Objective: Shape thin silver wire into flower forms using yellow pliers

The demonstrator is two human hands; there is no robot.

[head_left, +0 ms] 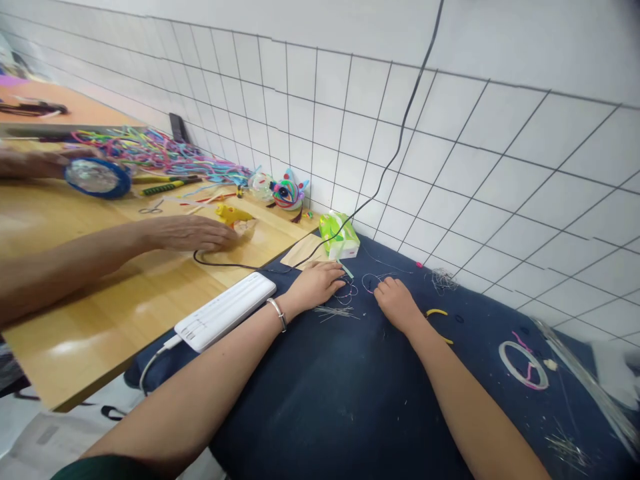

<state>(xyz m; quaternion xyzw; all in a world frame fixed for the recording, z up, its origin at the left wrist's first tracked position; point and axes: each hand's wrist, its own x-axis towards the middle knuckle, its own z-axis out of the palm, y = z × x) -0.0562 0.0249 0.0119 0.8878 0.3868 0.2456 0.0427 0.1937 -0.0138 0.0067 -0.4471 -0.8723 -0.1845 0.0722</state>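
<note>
My left hand (316, 288), with a bracelet (277, 315) at its wrist, lies on the dark blue surface with fingers stretched out. Its fingertips reach the edge of a thin wire loop with small beads (345, 293). Just below them lies a small bunch of short wires (336, 312). My right hand (397, 303) is closed, its curled fingertips on another thin beaded wire loop (369, 283). Yellow-handled pliers (437, 312) lie partly hidden behind my right forearm. A green strip (345, 269) lies beyond my left fingers.
Left, a co-worker's hand (193, 233) rests by a yellow glue gun (233, 215) on the wooden table (100, 293); another holds a blue-rimmed clear object (97, 177). Around me are a white power bank (227, 310), a tissue pack (340, 235), tangled wire (443, 281) and a coil (523, 365).
</note>
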